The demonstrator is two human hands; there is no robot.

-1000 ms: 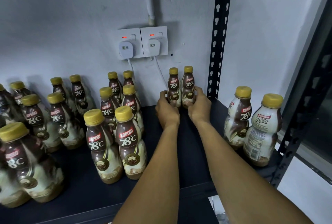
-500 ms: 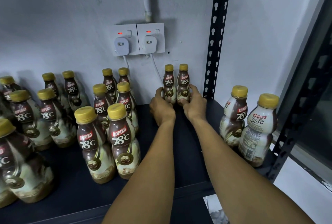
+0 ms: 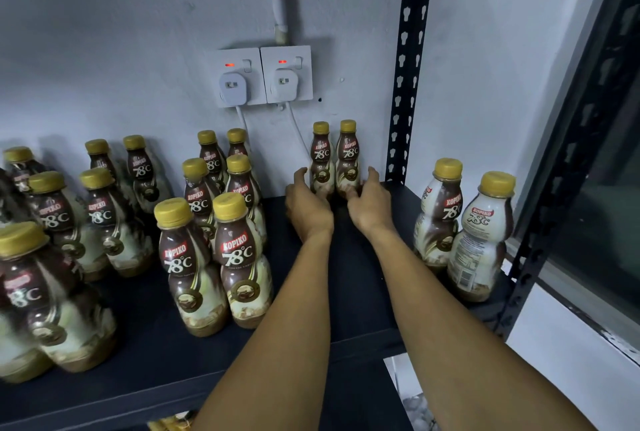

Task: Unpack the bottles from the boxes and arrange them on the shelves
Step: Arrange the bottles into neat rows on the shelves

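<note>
Two Kopiko coffee bottles (image 3: pixel 321 160) stand upright, side by side, at the back of the shelf (image 3: pixel 349 278), close to the wall (image 3: pixel 138 32) and just beside the slotted upright (image 3: pixel 405 84). We judge them full, fairly heavy, stiff plastic with slick sleeves; the narrow waist offers the surest hold. Our left hand (image 3: pixel 308 211) and right hand (image 3: pixel 369 205) are loosely spread, fingertips at the bases, thumbs clear.
</note>
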